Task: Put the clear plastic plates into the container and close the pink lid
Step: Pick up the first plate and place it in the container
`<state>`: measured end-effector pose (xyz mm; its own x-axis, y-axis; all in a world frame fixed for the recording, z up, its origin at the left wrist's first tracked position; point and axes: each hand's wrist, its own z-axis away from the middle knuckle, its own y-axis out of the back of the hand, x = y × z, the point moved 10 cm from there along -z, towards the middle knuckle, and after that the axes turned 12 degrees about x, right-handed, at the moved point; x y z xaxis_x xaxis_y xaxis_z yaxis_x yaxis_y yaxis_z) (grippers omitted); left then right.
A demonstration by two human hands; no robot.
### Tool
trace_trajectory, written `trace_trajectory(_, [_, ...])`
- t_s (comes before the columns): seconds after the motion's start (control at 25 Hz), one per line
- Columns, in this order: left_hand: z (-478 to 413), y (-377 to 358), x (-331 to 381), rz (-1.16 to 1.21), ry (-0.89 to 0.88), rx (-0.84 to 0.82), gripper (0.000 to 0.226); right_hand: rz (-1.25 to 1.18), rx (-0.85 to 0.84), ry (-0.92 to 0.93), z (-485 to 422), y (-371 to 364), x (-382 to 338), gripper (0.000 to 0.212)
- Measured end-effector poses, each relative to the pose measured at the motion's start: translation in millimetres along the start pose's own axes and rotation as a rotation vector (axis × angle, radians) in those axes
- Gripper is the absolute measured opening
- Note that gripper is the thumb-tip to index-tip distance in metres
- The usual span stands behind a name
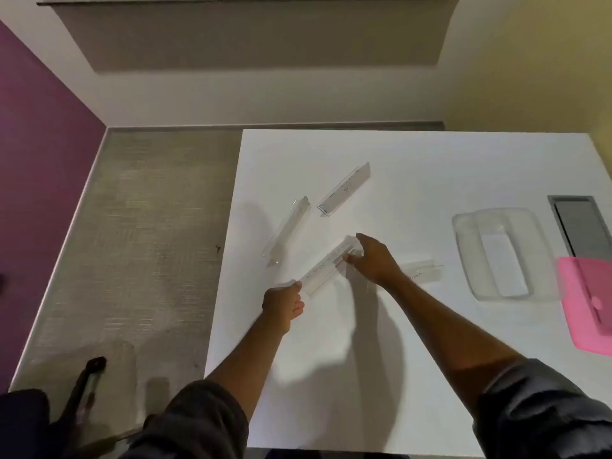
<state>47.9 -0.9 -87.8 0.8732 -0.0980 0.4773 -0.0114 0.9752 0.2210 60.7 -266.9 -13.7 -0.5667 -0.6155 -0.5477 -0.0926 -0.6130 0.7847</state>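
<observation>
Several long clear plastic plates lie on the white table point(414, 342). Both hands hold one plate point(326, 266) at the table's middle: my left hand point(284, 304) grips its near-left end, and my right hand point(374, 260) grips its far-right end. Another plate point(286, 230) lies to the far left, and a third point(344, 190) further back. One more plate point(424, 271) lies flat just right of my right wrist. The clear container point(463, 236) stands open at the right, with its pink lid point(583, 313) beside it at the table's right edge.
A grey rectangular cut-out point(579, 226) is set in the table behind the container. The table's left edge drops to grey carpet point(139, 243). A dark chair part point(86, 385) stands at the lower left.
</observation>
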Motion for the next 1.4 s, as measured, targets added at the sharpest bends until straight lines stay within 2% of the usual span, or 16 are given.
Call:
trace_trajectory(0.28, [-17, -11, -5, -0.012, 0.015, 0.044, 0.021, -0.039, -0.034, -0.110, -30, -27, 16, 0.044])
trace_trajectory(0.52, [-22, -10, -8, -0.031, 0.048, 0.052, 0.037, -0.084, 0.011, -0.137, -35, -29, 24, 0.054])
trace_trajectory(0.72, [-13, -9, -9, 0.027, 0.072, 0.022, 0.039, -0.139, 0.045, -0.128, -33, -25, 24, 0.041])
trace_trajectory(0.84, [-11, -6, -8, 0.063, 0.081, 0.028, 0.032, -0.173, 0.075, -0.097, -32, -20, 21, 0.036])
trace_trajectory(0.92, [-9, -5, -7, 0.096, 0.083, 0.019, 0.028, -0.232, 0.101, -0.095, -31, -15, 20, 0.036])
trace_trajectory(1.12, [-5, -2, -3, 0.176, 0.018, -0.020, 0.039, -0.373, 0.157, -0.086, -28, 7, 25, 0.040])
trace_trajectory(1.28, [6, -11, -2, 0.254, -0.002, -0.079, 0.026, -0.524, 0.192, -0.150, -26, 22, 40, 0.035])
trace_trajectory(1.4, [14, -15, 7, 0.213, -0.141, -0.032, 0.016, -0.691, 0.185, -0.236, -25, 25, 54, 0.032])
